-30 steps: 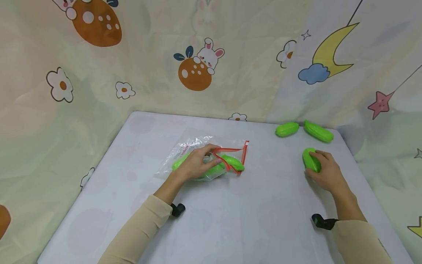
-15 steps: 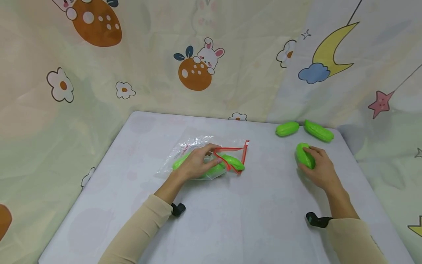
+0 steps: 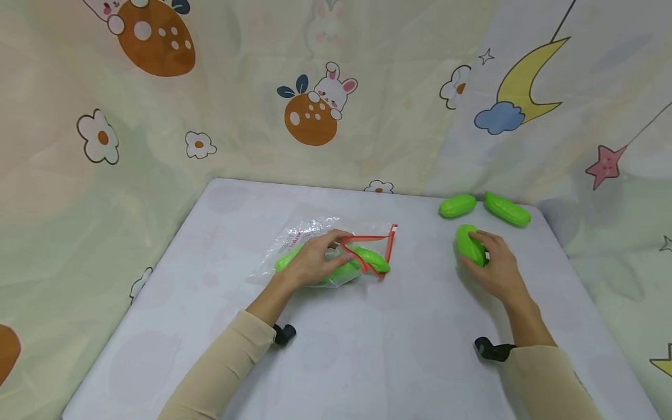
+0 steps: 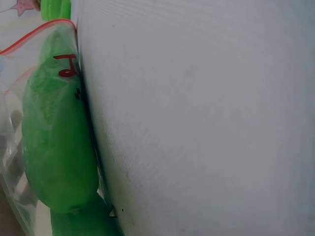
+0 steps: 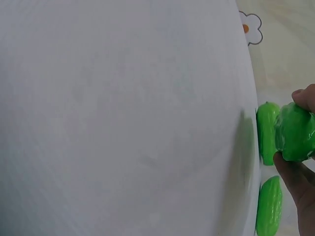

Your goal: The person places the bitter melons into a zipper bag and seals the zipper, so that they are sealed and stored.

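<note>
My right hand (image 3: 499, 268) grips a green toy cucumber (image 3: 469, 242), thumb on the near side and fingers over the far side. In the right wrist view the cucumber (image 5: 294, 132) is off the table, above its shadow. My left hand (image 3: 310, 262) holds a clear zip bag (image 3: 314, 224) near its red-edged mouth, which gapes towards the right. Several green cucumbers lie inside the bag; one (image 3: 370, 259) shows at the opening. Seen from the left wrist, a cucumber (image 4: 59, 142) lies behind the plastic with red print on it.
Two more green cucumbers, a shorter one (image 3: 458, 206) and a longer one (image 3: 506, 209), lie at the white table's (image 3: 420, 326) back right edge. A patterned cloth (image 3: 236, 87) hangs behind the table. Black wrist cameras jut from both sleeves.
My right hand has carried its cucumber leftward, towards the bag, and slightly away from me. The left hand and bag have stayed in place.
</note>
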`<state>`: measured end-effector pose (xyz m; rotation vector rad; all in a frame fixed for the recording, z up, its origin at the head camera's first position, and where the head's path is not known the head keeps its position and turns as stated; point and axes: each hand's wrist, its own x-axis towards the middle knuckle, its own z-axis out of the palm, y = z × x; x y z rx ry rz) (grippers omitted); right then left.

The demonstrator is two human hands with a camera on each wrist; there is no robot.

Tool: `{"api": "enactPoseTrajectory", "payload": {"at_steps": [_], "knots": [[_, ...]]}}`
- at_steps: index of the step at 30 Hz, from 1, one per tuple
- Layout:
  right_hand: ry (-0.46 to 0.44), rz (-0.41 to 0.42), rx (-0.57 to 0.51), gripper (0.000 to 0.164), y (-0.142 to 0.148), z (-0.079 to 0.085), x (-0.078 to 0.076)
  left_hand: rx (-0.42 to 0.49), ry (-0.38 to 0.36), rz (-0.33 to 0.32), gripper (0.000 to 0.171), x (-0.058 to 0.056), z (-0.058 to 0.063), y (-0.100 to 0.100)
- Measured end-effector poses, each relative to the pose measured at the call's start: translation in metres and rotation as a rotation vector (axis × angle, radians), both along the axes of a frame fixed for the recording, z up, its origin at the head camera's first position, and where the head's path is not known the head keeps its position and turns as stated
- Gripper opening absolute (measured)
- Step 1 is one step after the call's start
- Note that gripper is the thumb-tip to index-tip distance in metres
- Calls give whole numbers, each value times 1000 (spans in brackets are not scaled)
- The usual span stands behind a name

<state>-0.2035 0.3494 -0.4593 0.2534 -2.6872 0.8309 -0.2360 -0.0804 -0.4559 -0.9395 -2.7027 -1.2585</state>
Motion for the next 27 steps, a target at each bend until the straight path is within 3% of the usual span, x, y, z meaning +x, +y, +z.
{"api": "enactPoseTrajectory", "payload": {"at_steps": [27], "knots": [[-61,206,-143,55,-48,-6,2,18,7,-9,47,-1,-2,-2]]}}
